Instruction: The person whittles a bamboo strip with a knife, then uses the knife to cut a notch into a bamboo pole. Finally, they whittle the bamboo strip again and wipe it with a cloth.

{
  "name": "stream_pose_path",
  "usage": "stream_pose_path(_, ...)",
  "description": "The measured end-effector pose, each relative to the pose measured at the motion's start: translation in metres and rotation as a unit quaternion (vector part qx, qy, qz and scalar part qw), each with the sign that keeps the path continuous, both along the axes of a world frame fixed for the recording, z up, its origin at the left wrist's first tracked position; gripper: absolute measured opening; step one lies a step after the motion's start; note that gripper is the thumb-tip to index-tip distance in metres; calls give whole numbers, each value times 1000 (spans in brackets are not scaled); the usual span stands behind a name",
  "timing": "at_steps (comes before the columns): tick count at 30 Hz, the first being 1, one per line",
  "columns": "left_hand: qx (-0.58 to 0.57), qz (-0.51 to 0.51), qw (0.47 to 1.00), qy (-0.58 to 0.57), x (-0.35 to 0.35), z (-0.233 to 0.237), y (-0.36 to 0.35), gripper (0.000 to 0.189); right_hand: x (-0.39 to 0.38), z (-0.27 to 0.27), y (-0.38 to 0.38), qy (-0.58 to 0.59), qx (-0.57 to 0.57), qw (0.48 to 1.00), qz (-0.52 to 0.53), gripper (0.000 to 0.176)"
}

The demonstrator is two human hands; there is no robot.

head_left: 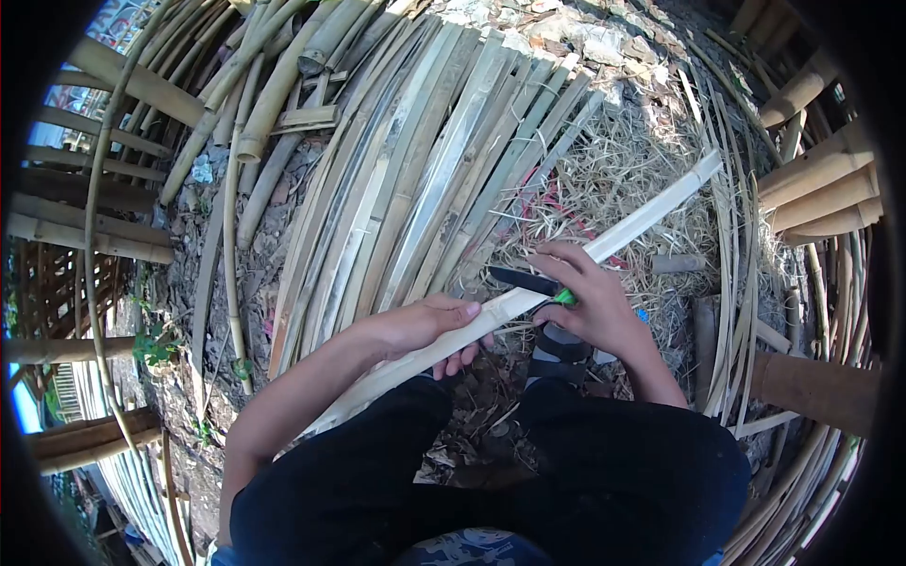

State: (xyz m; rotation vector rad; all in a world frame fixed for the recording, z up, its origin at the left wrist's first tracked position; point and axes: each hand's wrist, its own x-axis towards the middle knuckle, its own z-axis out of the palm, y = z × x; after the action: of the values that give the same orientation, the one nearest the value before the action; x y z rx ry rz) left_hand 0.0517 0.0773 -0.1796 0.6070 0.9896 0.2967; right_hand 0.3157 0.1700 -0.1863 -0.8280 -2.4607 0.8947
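Observation:
A long pale bamboo strip (651,209) runs diagonally across my lap, from beside my left thigh up to the far right. My left hand (436,325) is closed around its middle, thumb on top and fingers curled underneath. In my right hand (595,304) is a knife (522,279) with a dark blade and a bit of green at the handle. The blade points left and lies over the strip, a short way beyond my left thumb. Most of the knife's handle is hidden by my right fingers.
Many split bamboo strips (387,189) lie side by side ahead of me. Shavings (613,170) cover the ground at right. Thick bamboo poles (274,90) are stacked at the far left, and bamboo posts (821,193) stand at right. My sandalled foot (559,354) is below the knife.

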Motion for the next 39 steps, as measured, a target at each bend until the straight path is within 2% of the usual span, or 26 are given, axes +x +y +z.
stream_pose_path(1,12,-44,999,-27,-5,-5,4,61,-1,-3,-2,-6,-30,999,-16,54)
stream_pose_path(2,5,-36,999,-24,-6,-8,4,61,1,-9,0,-2,-37,999,-8,54)
stream_pose_path(4,50,-41,998,-23,-6,-14,3,74,12,-21,6,88,-13,995,-54,40)
stream_pose_path(5,99,-56,992,56,-16,-33,-2,94,18,-22,10,88,-18,995,-50,40)
stream_pose_path(7,111,-58,989,74,-47,-37,-2,101,33,-17,26,75,-24,989,-124,27)
stream_pose_path(8,125,-65,986,91,-62,-37,-4,108,41,-16,35,73,-24,989,-125,27)
stream_pose_path(12,107,-104,985,87,-104,-39,-32,116,83,-27,69,56,5,983,-177,16)
stream_pose_path(14,71,-149,980,107,-112,-42,-44,111,102,-34,86,52,20,979,-194,16)
stream_pose_path(15,79,-124,982,117,-111,-49,-52,97,110,-36,93,73,-1,976,-207,14)
stream_pose_path(16,80,-124,982,118,-106,-47,-54,97,117,-38,99,94,-21,971,-219,12)
stream_pose_path(18,76,-103,986,104,-92,-41,-50,71,130,-44,107,101,-26,968,-229,14)
stream_pose_path(19,111,-88,985,102,-84,-37,-47,44,134,-47,110,100,-46,961,-255,21)
stream_pose_path(20,114,-89,984,102,-79,-30,-45,44,139,-48,113,99,-65,952,-281,27)
stream_pose_path(21,117,-93,982,118,-75,-22,-43,40,136,-44,109,90,-26,944,-315,35)
stream_pose_path(22,119,-96,979,134,-71,-15,-41,37,128,-33,103,91,-23,944,-315,35)
stream_pose_path(23,127,-61,982,124,-66,-9,-42,33,119,-20,93,32,130,925,-354,37)
stream_pose_path(24,128,-59,982,123,-63,-2,-41,33,112,-6,83,-27,279,880,-383,39)
stream_pose_path(25,131,-56,981,135,-61,6,-39,34,110,4,72,-49,230,880,-411,37)
stream_pose_path(29,140,-13,973,181,-47,28,-40,33,91,19,39,-66,185,866,-461,29)
stream_pose_path(30,141,-16,974,179,-43,28,-41,33,89,16,32,23,18,896,-443,26)
stream_pose_path(31,136,7,973,185,-39,27,-43,32,83,16,25,111,-148,893,-410,25)
stream_pose_path(33,133,40,974,181,-31,23,-42,28,48,9,2,268,-173,908,-273,21)
stream_pose_path(35,140,55,975,164,-22,21,-38,27,30,-4,-13,257,-338,893,-149,29)
stream_pose_path(37,150,79,976,140,-16,17,-34,26,1,-21,-27,186,-441,873,-92,30)
stream_pose_path(38,157,71,976,134,-12,17,-32,26,-12,-31,-34,143,-438,886,-59,32)
stream_pose_path(39,148,77,978,127,-9,19,-31,27,-24,-46,-44,179,-516,837,-33,33)
